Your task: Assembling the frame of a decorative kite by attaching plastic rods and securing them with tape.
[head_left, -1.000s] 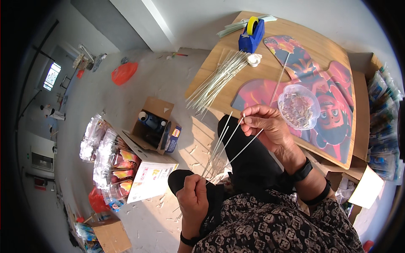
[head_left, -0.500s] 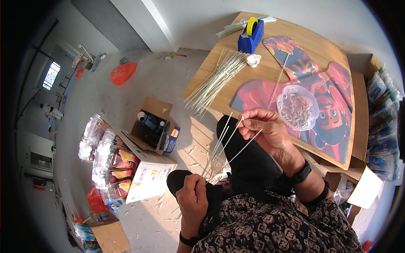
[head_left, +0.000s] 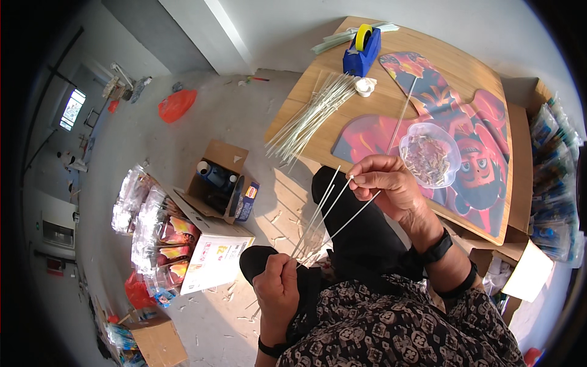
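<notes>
My left hand (head_left: 277, 292) is closed around the lower ends of several thin white rods (head_left: 316, 214), which fan out up and away from it. My right hand (head_left: 386, 183) pinches a tiny pale piece (head_left: 351, 178) at the upper end of one rod, thumb against forefinger. Another thin rod (head_left: 356, 214) slants down-left from beneath the right fingers; where it leads under the hand is hidden. Just right of that hand, a clear plastic bowl (head_left: 455, 160) holds many small pale tube pieces. It rests on a printed cartoon-figure sheet (head_left: 489, 212).
The wooden table (head_left: 309, 131) carries a bundle of rods (head_left: 312, 116), a small white roll (head_left: 365, 87) and a blue tape dispenser (head_left: 362, 58). An open carton (head_left: 217, 192) and packaged goods (head_left: 147, 226) stand on the floor at left. More bagged goods (head_left: 553, 177) fill a box at right.
The right fingers have shifted slightly at the rod's upper end, and the rod tips sit a little lower. My left hand keeps its hold; the view has moved very slightly.
</notes>
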`<state>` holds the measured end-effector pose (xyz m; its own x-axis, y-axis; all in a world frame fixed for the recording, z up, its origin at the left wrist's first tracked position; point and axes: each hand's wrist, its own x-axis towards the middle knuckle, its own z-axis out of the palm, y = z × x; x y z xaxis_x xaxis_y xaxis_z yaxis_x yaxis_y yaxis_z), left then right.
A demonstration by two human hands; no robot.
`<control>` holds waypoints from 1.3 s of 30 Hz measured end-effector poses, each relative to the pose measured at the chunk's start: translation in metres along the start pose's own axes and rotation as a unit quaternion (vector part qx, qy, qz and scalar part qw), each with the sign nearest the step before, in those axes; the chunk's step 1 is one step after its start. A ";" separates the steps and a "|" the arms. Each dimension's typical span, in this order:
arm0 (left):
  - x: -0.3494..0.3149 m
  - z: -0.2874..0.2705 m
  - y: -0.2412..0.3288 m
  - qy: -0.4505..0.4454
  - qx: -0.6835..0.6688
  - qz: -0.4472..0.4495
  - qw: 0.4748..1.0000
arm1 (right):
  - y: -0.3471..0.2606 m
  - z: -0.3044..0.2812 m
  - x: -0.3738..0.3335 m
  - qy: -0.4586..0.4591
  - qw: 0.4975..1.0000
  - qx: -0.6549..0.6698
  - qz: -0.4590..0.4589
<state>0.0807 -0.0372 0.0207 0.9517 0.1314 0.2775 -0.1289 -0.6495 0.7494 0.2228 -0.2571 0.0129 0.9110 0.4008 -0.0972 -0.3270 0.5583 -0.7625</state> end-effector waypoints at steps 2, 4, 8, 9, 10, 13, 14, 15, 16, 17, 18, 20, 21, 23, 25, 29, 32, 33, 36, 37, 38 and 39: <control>0.000 -0.001 0.003 0.003 -0.021 -0.008 1.000 | 0.001 -0.004 0.002 -0.019 0.996 0.073 0.051; 0.000 0.001 0.003 -0.010 -0.034 -0.013 0.999 | 0.004 -0.009 0.001 -0.035 0.984 0.145 0.099; -0.003 0.005 -0.002 -0.039 -0.055 -0.024 0.997 | 0.023 0.005 -0.006 -0.128 0.976 0.043 0.173; -0.003 0.006 -0.001 -0.043 -0.059 -0.021 0.997 | 0.033 0.005 -0.008 -0.172 0.972 0.005 0.161; -0.003 0.007 0.000 -0.042 -0.073 -0.033 0.996 | 0.042 0.005 -0.009 -0.213 0.965 -0.032 0.150; -0.002 0.007 0.001 -0.044 -0.071 -0.047 0.995 | 0.037 0.011 -0.020 -0.231 0.956 -0.092 0.153; -0.002 0.006 0.000 -0.043 -0.054 -0.049 0.996 | 0.029 0.008 -0.021 -0.228 0.957 -0.094 0.153; -0.003 0.005 -0.003 -0.040 -0.039 -0.045 0.997 | 0.017 0.002 -0.020 -0.177 0.960 -0.184 0.114; -0.003 0.005 -0.003 -0.041 -0.040 -0.045 0.997 | 0.005 -0.007 -0.018 -0.124 0.951 -0.272 0.074; -0.004 0.004 -0.004 -0.041 -0.029 -0.045 0.998 | -0.003 -0.021 -0.013 -0.057 0.923 -0.381 0.004; -0.004 0.004 -0.004 -0.040 -0.018 -0.045 0.998 | -0.010 -0.042 -0.007 0.011 0.874 -0.482 -0.067; -0.003 0.007 -0.005 -0.040 -0.021 -0.034 0.998 | -0.025 -0.090 0.007 0.175 0.653 -0.708 -0.205; -0.002 0.008 -0.006 -0.039 -0.022 -0.023 0.999 | -0.031 -0.113 0.011 0.227 0.608 -0.737 -0.191; -0.001 0.009 -0.006 -0.042 -0.017 -0.016 0.999 | -0.038 -0.151 0.019 0.276 0.559 -0.762 -0.176; 0.000 0.009 -0.007 -0.042 -0.011 -0.011 0.999 | -0.043 -0.173 0.023 0.225 0.595 -0.764 -0.106; 0.001 0.008 -0.009 -0.046 0.000 -0.019 0.999 | -0.037 -0.179 0.024 0.221 0.587 -0.777 -0.057; 0.001 0.008 -0.010 -0.041 0.002 -0.021 0.999 | -0.031 -0.177 0.026 0.219 0.588 -0.777 -0.052; 0.002 0.007 -0.011 -0.035 0.002 -0.016 0.999 | -0.030 -0.179 0.026 0.228 0.561 -0.794 -0.063; 0.004 0.007 -0.009 -0.041 -0.011 -0.027 0.999 | -0.032 -0.185 0.019 0.221 0.547 -0.803 -0.084; 0.006 0.008 -0.007 -0.036 -0.004 -0.010 0.999 | -0.033 -0.192 0.016 0.214 0.547 -0.805 -0.078; 0.005 0.008 -0.007 -0.039 -0.014 -0.020 0.999 | -0.033 -0.197 0.015 0.207 0.547 -0.808 -0.072; 0.005 0.009 -0.007 -0.039 -0.016 -0.020 0.999 | -0.033 -0.198 0.014 0.199 0.552 -0.806 -0.075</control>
<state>0.0890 -0.0388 0.0118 0.9748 0.0984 0.2000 -0.0972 -0.6198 0.7787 0.2958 -0.4137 -0.0901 0.9855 0.0669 0.1561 0.1155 -0.9377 -0.3276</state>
